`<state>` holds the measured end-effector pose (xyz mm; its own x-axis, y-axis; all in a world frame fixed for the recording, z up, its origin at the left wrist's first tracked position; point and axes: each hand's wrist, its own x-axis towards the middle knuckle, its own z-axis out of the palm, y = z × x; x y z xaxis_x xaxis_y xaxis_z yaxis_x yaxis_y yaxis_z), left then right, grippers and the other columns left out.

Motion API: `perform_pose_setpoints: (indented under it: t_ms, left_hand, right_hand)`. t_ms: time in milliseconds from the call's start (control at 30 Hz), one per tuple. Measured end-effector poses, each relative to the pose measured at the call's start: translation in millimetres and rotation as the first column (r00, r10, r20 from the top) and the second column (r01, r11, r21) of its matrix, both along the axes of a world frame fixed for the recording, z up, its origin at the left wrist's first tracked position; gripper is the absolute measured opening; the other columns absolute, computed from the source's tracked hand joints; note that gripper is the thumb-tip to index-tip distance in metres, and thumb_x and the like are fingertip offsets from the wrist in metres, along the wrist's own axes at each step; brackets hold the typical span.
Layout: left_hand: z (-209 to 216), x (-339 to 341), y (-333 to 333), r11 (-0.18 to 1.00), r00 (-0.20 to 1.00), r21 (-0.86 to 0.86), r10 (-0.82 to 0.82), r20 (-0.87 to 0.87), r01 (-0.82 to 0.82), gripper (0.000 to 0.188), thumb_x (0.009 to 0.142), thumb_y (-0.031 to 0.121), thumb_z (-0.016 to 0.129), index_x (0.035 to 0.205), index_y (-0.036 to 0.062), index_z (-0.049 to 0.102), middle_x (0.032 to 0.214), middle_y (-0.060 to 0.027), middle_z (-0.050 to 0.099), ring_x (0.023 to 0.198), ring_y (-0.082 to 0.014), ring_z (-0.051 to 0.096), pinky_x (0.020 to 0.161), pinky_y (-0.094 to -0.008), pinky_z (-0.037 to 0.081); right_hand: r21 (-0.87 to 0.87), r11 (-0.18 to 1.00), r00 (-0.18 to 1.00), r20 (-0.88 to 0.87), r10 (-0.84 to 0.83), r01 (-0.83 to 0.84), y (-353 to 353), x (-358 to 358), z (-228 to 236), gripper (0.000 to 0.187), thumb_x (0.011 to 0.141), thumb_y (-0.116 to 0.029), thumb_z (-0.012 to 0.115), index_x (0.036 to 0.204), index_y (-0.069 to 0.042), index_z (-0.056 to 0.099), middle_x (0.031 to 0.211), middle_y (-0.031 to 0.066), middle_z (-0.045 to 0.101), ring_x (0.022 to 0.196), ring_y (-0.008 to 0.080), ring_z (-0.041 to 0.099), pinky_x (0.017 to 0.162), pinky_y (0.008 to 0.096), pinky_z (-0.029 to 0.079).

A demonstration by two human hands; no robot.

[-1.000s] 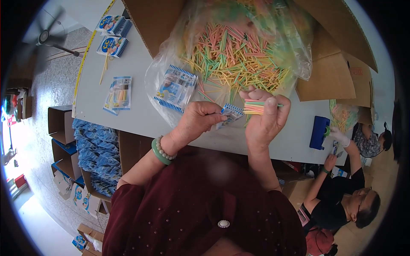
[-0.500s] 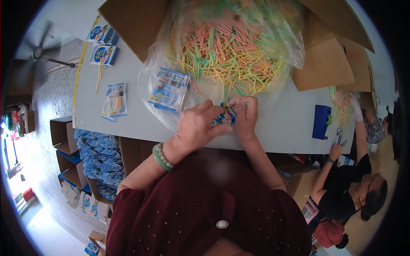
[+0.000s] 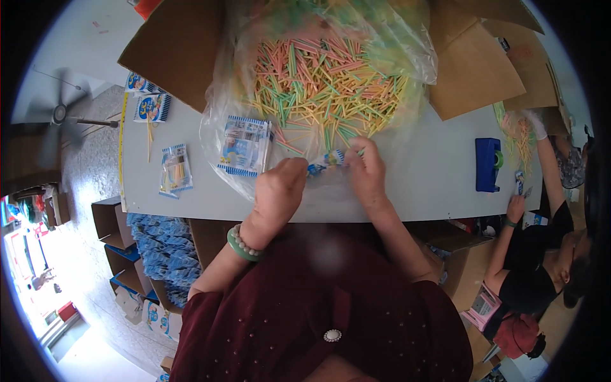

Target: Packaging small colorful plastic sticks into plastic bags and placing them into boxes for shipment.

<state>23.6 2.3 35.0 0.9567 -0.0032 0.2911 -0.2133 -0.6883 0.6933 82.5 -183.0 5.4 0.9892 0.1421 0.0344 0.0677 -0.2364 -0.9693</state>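
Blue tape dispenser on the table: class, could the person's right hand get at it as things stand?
Probably yes: bare table lies between the right hand and the blue tape dispenser, though both hands now pinch a small packet.

Your desk is pale grey and runs left to right. A clear plastic bag of coloured sticks lies far centre, inside an open cardboard box. A stack of blue-edged packets lies beside it. Left lie further packets and a loose stick. Right stands a blue tape dispenser.
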Motion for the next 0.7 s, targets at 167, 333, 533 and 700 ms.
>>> perform_pose_setpoints:
  t_ms: [167, 333, 533, 700]
  left_hand:
    - [17.4, 1.3, -1.6, 0.482, 0.936, -0.828, -0.042, -0.350, -0.288, 0.012, 0.080, 0.005, 0.064, 0.089, 0.0017, 0.057, 0.080, -0.0136, 0.058, 0.064, -0.0282, 0.060, 0.056, -0.0328, 0.049]
    - [36.3, 2.0, -39.4, 0.994, 0.987, 0.036, -0.102, -0.127, 0.108, 0.025, 0.077, 0.015, 0.070, 0.091, 0.0029, 0.054, 0.083, -0.0143, 0.059, 0.068, -0.0336, 0.061, 0.057, -0.0403, 0.051]
    - [-3.0, 8.6, -40.0, 0.984, 0.950, 0.178, 0.061, -0.305, -0.006, 0.023, 0.078, 0.015, 0.068, 0.088, 0.0023, 0.052, 0.076, -0.0166, 0.058, 0.070, -0.0372, 0.061, 0.058, -0.0444, 0.050]
    - [-5.6, 3.2, -14.6, 0.977, 0.978, -0.186, 0.065, -0.197, -0.102, 0.017, 0.080, 0.014, 0.066, 0.085, 0.0018, 0.055, 0.075, -0.0183, 0.057, 0.068, -0.0368, 0.060, 0.056, -0.0432, 0.047]
  right_hand:
    - [0.316, 0.939, 0.955, -0.210, 0.211, -0.138, -1.5, 14.5, 39.9, 0.022, 0.093, -0.014, 0.053, 0.112, -0.003, 0.055, 0.073, -0.0005, 0.049, 0.067, 0.0071, 0.048, 0.060, 0.0219, 0.041]
    - [0.417, 0.899, 0.942, -0.229, 0.245, -0.133, 5.5, 12.3, 27.3, 0.023, 0.093, -0.016, 0.053, 0.112, -0.002, 0.055, 0.070, -0.0006, 0.047, 0.066, 0.0072, 0.046, 0.058, 0.0212, 0.039]
    - [0.596, 0.802, 0.902, -0.328, 0.281, -0.033, 16.5, 3.4, 25.4, 0.020, 0.094, -0.016, 0.053, 0.108, -0.002, 0.055, 0.069, 0.0015, 0.048, 0.065, 0.0102, 0.046, 0.060, 0.0240, 0.040]
    - [0.585, 0.811, 0.889, -0.377, 0.260, 0.011, 10.8, 14.9, 33.4, 0.023, 0.091, -0.013, 0.053, 0.111, -0.003, 0.057, 0.070, 0.0006, 0.050, 0.065, 0.0096, 0.047, 0.059, 0.0236, 0.039]
